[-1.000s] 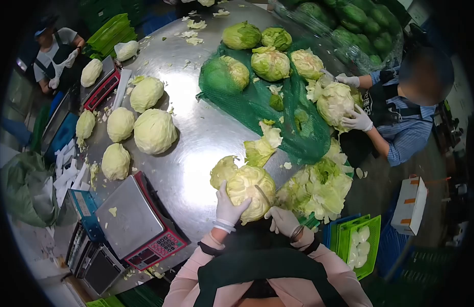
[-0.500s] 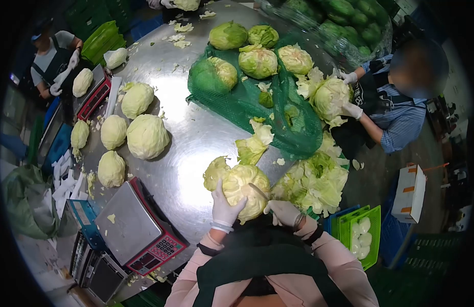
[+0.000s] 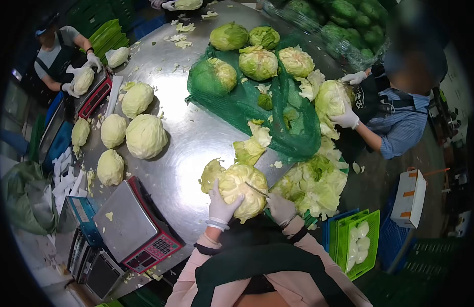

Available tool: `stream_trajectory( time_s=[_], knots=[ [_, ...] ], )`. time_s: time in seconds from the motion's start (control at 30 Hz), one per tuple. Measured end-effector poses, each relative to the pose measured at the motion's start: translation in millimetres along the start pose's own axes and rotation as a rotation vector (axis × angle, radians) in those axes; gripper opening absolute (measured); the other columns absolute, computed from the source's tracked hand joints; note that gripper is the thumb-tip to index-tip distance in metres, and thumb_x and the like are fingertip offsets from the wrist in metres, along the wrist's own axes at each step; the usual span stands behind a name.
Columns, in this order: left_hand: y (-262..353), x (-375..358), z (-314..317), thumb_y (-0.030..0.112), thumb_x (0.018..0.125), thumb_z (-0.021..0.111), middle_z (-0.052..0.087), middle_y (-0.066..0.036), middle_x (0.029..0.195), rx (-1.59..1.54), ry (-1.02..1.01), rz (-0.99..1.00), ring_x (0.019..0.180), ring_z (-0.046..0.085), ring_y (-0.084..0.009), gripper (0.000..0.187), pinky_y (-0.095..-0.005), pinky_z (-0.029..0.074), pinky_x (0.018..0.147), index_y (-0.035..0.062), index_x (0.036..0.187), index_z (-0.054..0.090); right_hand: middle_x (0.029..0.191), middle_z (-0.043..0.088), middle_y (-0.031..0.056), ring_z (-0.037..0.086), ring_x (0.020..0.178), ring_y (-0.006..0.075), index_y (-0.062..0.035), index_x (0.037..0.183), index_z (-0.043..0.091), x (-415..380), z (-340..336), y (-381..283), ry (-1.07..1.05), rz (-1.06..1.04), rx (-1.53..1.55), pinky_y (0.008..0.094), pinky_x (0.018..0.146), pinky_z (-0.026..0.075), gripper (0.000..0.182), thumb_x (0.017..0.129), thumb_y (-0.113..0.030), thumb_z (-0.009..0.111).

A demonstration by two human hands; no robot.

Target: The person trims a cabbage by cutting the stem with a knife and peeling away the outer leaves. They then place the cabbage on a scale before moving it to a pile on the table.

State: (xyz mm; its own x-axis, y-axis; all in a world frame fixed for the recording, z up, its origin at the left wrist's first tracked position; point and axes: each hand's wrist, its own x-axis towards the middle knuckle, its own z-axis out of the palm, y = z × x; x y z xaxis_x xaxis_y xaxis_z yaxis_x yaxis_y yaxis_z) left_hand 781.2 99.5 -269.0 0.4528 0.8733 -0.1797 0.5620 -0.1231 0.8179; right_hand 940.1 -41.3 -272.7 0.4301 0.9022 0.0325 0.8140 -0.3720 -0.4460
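Observation:
A pale green cabbage [image 3: 251, 207] is at the near edge of the metal table, its stem end facing up. My left hand [image 3: 223, 203], in a white glove, grips its left side with the thumb over the top. In my gloved right hand [image 3: 281, 207] is a knife [image 3: 256, 189], whose narrow blade lies across the cabbage beside the stem. A loose outer leaf [image 3: 211, 174] sticks out at the cabbage's upper left. Just beyond it lies a torn leaf [image 3: 251, 147], and a heap of trimmed leaves [image 3: 319, 187] is to the right of my right hand.
Several trimmed cabbages [image 3: 146, 136] stand at left, near a red-edged scale [image 3: 125, 212]. Untrimmed cabbages [image 3: 258, 63] rest on a green net bag [image 3: 237, 112]. Right of me is a green crate [image 3: 371, 260]. Co-workers handle cabbages at right [image 3: 331, 99] and far left [image 3: 83, 81].
My hands and the cabbage have shifted slightly left, and the knife blade has changed angle over the stem end. The far-left co-worker now holds the cabbage at the scale; the right co-worker's cabbage has turned.

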Motion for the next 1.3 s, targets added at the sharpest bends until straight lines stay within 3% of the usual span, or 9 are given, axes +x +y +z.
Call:
stream_trajectory(
  time_s=[0.2, 0.27, 0.63, 0.7, 0.8, 0.87, 1.07, 1.23, 1.3],
  knots=[
    [11, 5, 0, 0.047, 0.065, 0.075, 0.041, -0.025, 0.113, 0.025, -0.013, -0.050, 0.104, 0.049, -0.0391, 0.100, -0.0413, 0.044, 0.088, 0.0006, 0.137, 0.021, 0.071, 0.056, 0.0077, 0.057, 0.063, 0.0299, -0.0127, 0.087, 0.050, -1, 10, 9, 0.049, 0.012, 0.034, 0.0397, 0.053, 0.046, 0.016, 0.091, -0.027, 0.046],
    [7, 8, 3, 0.047, 0.065, 0.075, 0.040, -0.027, 0.117, 0.075, 0.042, 0.055, 0.109, 0.045, -0.0396, 0.101, -0.0408, 0.040, 0.093, -0.0021, 0.136, 0.022, 0.072, 0.057, 0.0082, 0.058, 0.062, 0.0305, -0.0126, 0.088, 0.050, 3, 9, 9, 0.043, 0.029, 0.055, 0.0405, 0.053, 0.046, 0.016, 0.091, -0.028, 0.046],
    [6, 20, 13, 0.046, 0.063, 0.076, 0.042, -0.027, 0.118, -0.066, 0.036, -0.137, 0.112, 0.043, -0.0378, 0.096, -0.0400, 0.036, 0.096, -0.0035, 0.132, 0.031, 0.078, 0.060, 0.0159, 0.057, 0.067, 0.0380, -0.0109, 0.093, 0.049, 12, 6, 11, -0.004, 0.138, 0.177, 0.0464, 0.057, 0.044, 0.015, 0.092, -0.025, 0.043],
    [5, 22, 15, 0.045, 0.063, 0.076, 0.043, -0.026, 0.116, -0.054, 0.056, -0.104, 0.111, 0.044, -0.0375, 0.093, -0.0402, 0.037, 0.096, -0.0021, 0.131, 0.033, 0.066, 0.059, 0.0162, 0.057, 0.060, 0.0390, -0.0119, 0.090, 0.049, 13, 10, 11, 0.016, 0.192, 0.189, 0.0496, 0.053, 0.043, 0.016, 0.092, -0.027, 0.044],
    [11, 19, 12, 0.045, 0.063, 0.076, 0.044, -0.025, 0.114, -0.024, 0.051, -0.125, 0.109, 0.045, -0.0373, 0.092, -0.0401, 0.038, 0.095, -0.0028, 0.129, 0.035, 0.064, 0.058, 0.0164, 0.057, 0.059, 0.0389, -0.0127, 0.091, 0.049, 12, 9, 15, 0.075, 0.117, 0.202, 0.0493, 0.052, 0.043, 0.016, 0.092, -0.027, 0.043],
    [17, 17, 8, 0.046, 0.062, 0.076, 0.044, -0.025, 0.114, 0.003, 0.049, -0.115, 0.108, 0.046, -0.0375, 0.092, -0.0396, 0.038, 0.094, -0.0030, 0.129, 0.035, 0.063, 0.058, 0.0161, 0.057, 0.059, 0.0379, -0.0128, 0.091, 0.049, 15, 2, 22, -0.035, 0.059, 0.266, 0.0486, 0.052, 0.043, 0.016, 0.092, -0.027, 0.043],
    [44, 15, -1, 0.048, 0.062, 0.075, 0.045, -0.024, 0.111, 0.147, 0.062, -0.026, 0.101, 0.052, -0.0381, 0.090, -0.0394, 0.045, 0.087, -0.0018, 0.127, 0.038, 0.061, 0.056, 0.0114, 0.056, 0.053, 0.0311, -0.0129, 0.086, 0.051, 29, -38, 22, -0.055, -0.160, -0.130, 0.0417, 0.046, 0.043, 0.018, 0.092, -0.028, 0.044],
    [56, 16, -2, 0.047, 0.062, 0.074, 0.045, -0.023, 0.108, 0.223, 0.111, -0.004, 0.099, 0.052, -0.0390, 0.085, -0.0412, 0.047, 0.082, 0.0008, 0.124, 0.039, 0.062, 0.056, 0.0116, 0.056, 0.052, 0.0314, -0.0124, 0.084, 0.052, 30, -27, 26, -0.010, -0.137, -0.118, 0.0415, 0.045, 0.043, 0.018, 0.092, -0.026, 0.044],
    [52, 16, 1, 0.043, 0.063, 0.075, 0.046, -0.023, 0.109, 0.210, 0.117, -0.017, 0.097, 0.054, -0.0380, 0.081, -0.0409, 0.047, 0.082, -0.0006, 0.122, 0.041, 0.061, 0.056, 0.0131, 0.055, 0.051, 0.0321, -0.0127, 0.085, 0.054, 28, -6, 28, 0.169, -0.106, 0.102, 0.0407, 0.045, 0.043, 0.017, 0.092, -0.023, 0.043]
  ],
)
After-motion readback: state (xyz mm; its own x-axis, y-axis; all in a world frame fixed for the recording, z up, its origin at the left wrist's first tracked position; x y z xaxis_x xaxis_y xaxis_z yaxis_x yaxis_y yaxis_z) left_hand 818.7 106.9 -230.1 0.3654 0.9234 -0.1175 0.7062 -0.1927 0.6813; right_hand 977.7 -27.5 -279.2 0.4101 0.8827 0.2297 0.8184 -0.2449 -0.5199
